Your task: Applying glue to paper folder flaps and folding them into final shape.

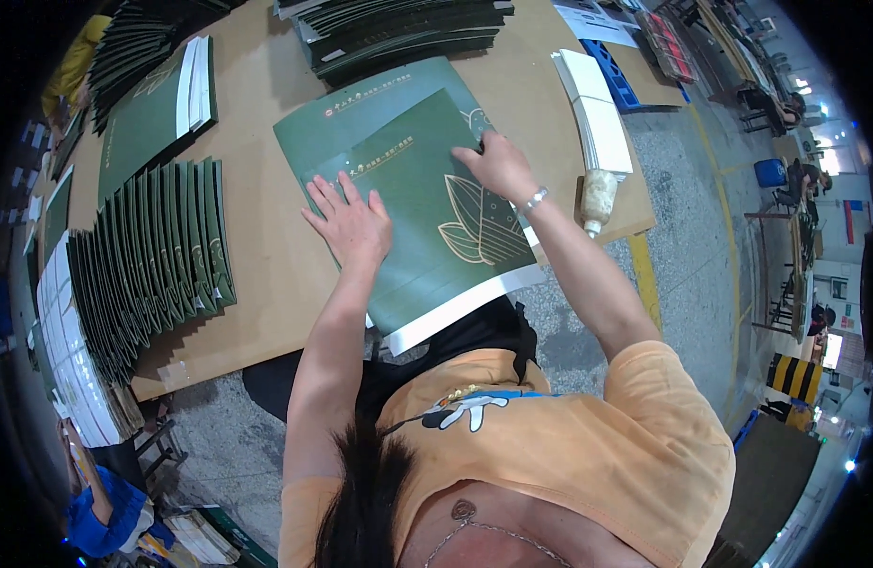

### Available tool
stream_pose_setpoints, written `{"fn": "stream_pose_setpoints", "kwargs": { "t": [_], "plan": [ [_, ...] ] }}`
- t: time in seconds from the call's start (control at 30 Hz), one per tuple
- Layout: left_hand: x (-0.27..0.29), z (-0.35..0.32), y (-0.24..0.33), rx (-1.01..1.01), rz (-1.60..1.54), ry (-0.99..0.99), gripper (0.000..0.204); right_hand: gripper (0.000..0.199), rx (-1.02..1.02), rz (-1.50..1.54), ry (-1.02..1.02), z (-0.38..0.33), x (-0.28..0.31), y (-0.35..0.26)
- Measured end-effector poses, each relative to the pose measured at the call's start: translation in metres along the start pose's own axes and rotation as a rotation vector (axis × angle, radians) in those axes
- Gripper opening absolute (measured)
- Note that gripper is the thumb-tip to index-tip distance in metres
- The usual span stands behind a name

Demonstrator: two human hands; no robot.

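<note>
A green printed folder (pixel 422 204) with a gold leaf pattern lies at a slant before me, a white strip along its near edge. It partly covers another green folder (pixel 313 118) beneath. My left hand (pixel 351 222) rests flat on the left part of the upper folder, fingers spread. At its right edge, my right hand (pixel 502 168) has curled fingers and the thumb over the cover, closed on the edge; some fingertips are hidden.
Fanned green folders (pixel 162 251) stand at the left, beside white stacks (pixel 72 331). Another dark green pile (pixel 398 38) sits at the far side. To the right are white paper strips (pixel 592 114) and a whitish bottle (pixel 598 199). A person in blue (pixel 110 511) is at lower left.
</note>
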State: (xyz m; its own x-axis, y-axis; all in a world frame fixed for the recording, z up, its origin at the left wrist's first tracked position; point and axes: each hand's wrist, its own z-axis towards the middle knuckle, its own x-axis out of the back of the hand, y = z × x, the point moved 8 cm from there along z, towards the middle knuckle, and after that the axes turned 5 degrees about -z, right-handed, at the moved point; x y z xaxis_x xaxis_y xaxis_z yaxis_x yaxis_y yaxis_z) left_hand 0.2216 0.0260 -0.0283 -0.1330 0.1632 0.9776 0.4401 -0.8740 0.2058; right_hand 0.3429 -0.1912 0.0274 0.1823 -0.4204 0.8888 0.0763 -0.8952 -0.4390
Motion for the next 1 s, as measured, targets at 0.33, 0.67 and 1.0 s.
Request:
{"fn": "stream_pose_setpoints", "kwargs": {
  "t": [0.33,0.67,1.0],
  "plan": [
    [-0.001,0.000,-0.001,-0.014,-0.009,0.013,0.064,0.053,-0.060,-0.002,-0.338,-0.029,-0.011,0.031],
    [-0.001,0.000,-0.001,-0.042,-0.031,0.033,0.064,0.045,-0.125,-0.040,-0.171,-0.078,-0.018,0.049],
    [-0.006,0.008,0.000,-0.140,-0.010,-0.012,0.065,0.032,-0.172,0.285,-0.122,-0.107,-0.023,0.061]
  ]
}}
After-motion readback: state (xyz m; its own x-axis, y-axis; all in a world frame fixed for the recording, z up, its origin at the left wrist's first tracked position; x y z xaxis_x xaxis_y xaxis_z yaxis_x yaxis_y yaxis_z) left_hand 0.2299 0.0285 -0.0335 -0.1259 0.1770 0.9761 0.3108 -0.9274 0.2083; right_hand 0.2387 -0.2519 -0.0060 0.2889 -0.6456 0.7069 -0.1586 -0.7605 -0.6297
